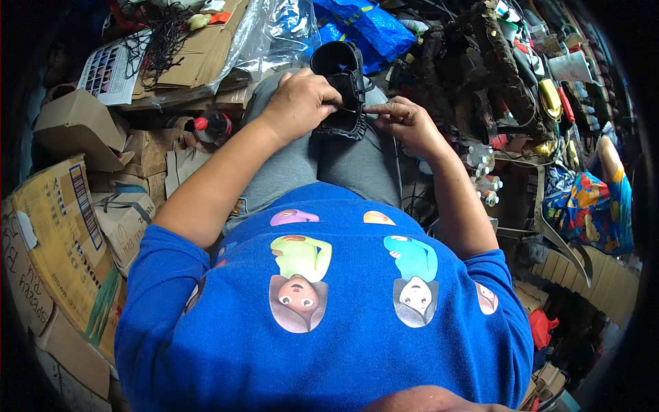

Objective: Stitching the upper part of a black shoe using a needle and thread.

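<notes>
A black shoe (338, 58) with a gathered, stitched toe rests on my grey-trousered thighs, its opening facing up. My left hand (302, 103) reaches over the shoe's left side with fingers pinched together. Between those fingertips and the shoe's right edge runs a thin, light, needle-like thing (348, 110); its ends are hard to make out. On the other side, my right hand (406, 123) has its index finger stretched to the shoe's right edge. The thumb sits lower and apart, and the remaining fingers are curled; nothing shows in them.
Cardboard boxes (79, 130) crowd the left, near a dark bottle with a red cap (201, 125). Flattened cardboard and clear plastic sheeting (274, 34) lie ahead, beside a blue bag (374, 34). Small clear bottles (480, 156) and cluttered shelves stand right, with a colourful bag (590, 206).
</notes>
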Motion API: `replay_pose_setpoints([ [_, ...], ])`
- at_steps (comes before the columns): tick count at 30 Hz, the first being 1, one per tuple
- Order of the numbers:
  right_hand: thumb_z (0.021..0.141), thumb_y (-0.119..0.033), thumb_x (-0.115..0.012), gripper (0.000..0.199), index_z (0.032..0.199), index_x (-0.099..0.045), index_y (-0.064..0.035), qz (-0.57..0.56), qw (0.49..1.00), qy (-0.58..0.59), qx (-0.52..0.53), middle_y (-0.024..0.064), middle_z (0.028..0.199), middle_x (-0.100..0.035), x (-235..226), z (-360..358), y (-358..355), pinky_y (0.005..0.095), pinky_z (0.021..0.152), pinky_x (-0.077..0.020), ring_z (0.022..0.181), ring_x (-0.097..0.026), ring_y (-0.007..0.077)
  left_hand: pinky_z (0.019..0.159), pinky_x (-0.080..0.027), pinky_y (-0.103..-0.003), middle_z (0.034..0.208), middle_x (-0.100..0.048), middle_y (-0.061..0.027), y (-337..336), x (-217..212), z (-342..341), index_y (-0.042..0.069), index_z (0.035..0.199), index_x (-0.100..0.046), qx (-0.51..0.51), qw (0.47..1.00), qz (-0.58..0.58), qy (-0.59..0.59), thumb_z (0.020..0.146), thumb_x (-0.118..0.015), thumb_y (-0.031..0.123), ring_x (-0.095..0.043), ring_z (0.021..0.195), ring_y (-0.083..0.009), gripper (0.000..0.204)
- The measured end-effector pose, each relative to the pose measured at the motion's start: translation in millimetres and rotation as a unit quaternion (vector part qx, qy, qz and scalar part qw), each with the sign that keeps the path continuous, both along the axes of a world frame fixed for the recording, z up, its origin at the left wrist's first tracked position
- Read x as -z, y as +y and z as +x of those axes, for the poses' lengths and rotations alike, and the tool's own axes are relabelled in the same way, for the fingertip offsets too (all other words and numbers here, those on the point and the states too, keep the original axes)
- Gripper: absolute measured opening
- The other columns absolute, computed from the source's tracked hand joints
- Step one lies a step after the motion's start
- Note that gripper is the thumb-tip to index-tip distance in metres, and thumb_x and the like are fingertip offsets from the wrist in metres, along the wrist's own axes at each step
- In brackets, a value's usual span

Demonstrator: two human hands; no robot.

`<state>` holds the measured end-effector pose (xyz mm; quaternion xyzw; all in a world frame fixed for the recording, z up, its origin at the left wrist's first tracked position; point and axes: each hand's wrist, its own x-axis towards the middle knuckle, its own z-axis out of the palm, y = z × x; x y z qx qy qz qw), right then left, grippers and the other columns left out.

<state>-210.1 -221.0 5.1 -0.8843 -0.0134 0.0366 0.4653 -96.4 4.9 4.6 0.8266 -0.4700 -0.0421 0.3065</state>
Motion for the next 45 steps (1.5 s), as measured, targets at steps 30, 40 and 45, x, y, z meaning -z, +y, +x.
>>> replay_pose_setpoints([
  [30, 0.078, -0.006, -0.072, 0.01, 0.082, -0.064, -0.001, 0.029, 0.993, 0.117, 0.016, -0.0016, 0.078, -0.062, -10, 14, 7, 0.0227, 0.067, -0.0436, 0.072, -0.053, 0.0052, 0.083, -0.029, -0.04, 0.087, -0.06, -0.0003, -11, -3, -15, 0.014, 0.074, -0.064, -0.041, 0.997, 0.044, 0.043, 0.071, -0.07, 0.025, -0.05, 0.097, -0.0219, 0.013],
  [40, 0.077, -0.011, -0.074, 0.017, 0.087, -0.064, -0.0015, 0.094, 0.988, 0.093, 0.083, 0.0004, 0.092, -0.053, 3, -23, -10, 0.0231, 0.072, -0.0441, 0.083, -0.054, 0.0087, 0.08, -0.04, -0.047, 0.087, -0.064, -0.0109, -16, -13, -17, 0.009, 0.091, -0.062, -0.027, 0.984, 0.116, 0.13, 0.082, -0.058, 0.018, -0.06, 0.089, -0.0318, 0.013],
  [45, 0.084, -0.012, -0.064, 0.013, 0.086, -0.055, -0.0033, 0.02, 0.996, -0.004, 0.083, 0.0008, 0.079, -0.052, -11, -15, -23, 0.025, 0.068, -0.0414, 0.073, -0.049, 0.0089, 0.077, -0.043, -0.046, 0.085, -0.064, -0.0158, -18, 1, -14, 0.006, 0.093, -0.061, 0.046, 0.993, 0.082, 0.076, 0.085, -0.054, 0.019, -0.06, 0.087, -0.0337, 0.016],
])
